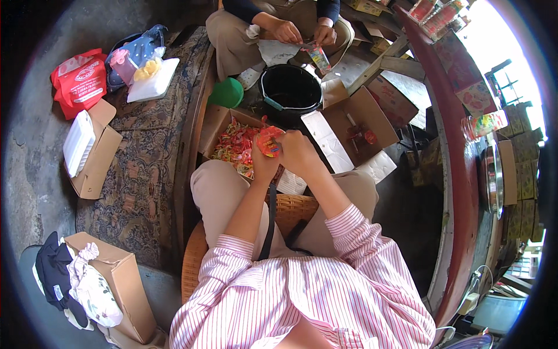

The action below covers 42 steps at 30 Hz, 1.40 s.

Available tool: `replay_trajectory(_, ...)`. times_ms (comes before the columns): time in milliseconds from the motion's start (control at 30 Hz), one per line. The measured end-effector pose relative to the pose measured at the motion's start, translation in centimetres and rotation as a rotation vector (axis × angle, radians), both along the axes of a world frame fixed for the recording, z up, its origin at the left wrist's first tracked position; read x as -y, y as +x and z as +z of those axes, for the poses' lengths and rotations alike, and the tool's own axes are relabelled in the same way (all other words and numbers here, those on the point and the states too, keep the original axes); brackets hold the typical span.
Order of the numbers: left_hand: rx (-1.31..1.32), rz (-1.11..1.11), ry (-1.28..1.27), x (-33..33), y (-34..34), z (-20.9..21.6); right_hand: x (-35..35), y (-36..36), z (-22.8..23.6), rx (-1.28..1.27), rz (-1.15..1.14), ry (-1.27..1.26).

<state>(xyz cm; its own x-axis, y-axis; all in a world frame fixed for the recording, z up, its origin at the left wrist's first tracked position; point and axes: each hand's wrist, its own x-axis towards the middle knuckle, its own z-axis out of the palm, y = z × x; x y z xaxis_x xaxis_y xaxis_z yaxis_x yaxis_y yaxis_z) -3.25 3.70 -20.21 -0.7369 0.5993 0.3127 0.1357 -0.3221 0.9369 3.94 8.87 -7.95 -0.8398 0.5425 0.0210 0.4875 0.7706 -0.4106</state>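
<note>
In front of my lap both hands meet at a rounded red-orange packet or lid with yellow print (268,141); which of the two it is I cannot make out. My left hand (264,161) grips it from below and the left. Against its right edge, my right hand (297,152) is closed with the fingers curled, and what they pinch is hidden. Just beyond my left hand is a cardboard box (214,123) full of small red, yellow and green wrapped pieces. To the right, an open cardboard box (378,119) with white flaps has a red-topped container (369,137) inside.
A black bucket (290,87) stands ahead, beside a green container (226,93). Past it another person's hands (302,35) hold a labelled clear packet (318,57). A patterned mat (142,174) covers the left bench. A red-edged table (450,151) bearing jars runs along the right.
</note>
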Motion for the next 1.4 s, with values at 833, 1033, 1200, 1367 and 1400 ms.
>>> replay_trajectory(833, 0.036, 0.034, -0.026, 0.2, 0.3, 1.3, 0.9, 3.1, 0.7, -0.100, 0.003, -0.114)
replay_trajectory(1033, 0.022, 0.031, -0.041, -0.7, -0.2, 1.2, -0.1, 6.2, 1.1, -0.467, -0.103, -0.340)
replay_trajectory(1200, -0.019, 0.091, -0.086, -3.4, -1.2, 2.0, -4.7, 7.4, -3.4, -0.934, -0.441, -0.538)
replay_trajectory(1367, -0.178, 0.096, -0.131, -7.9, -3.0, 1.6, -6.7, 7.4, -7.1, -1.113, -0.533, -0.538)
replay_trajectory(1400, -0.197, 0.071, -0.141, -9.0, -3.3, 2.0, -6.7, 7.5, -7.8, -1.109, -0.555, -0.513)
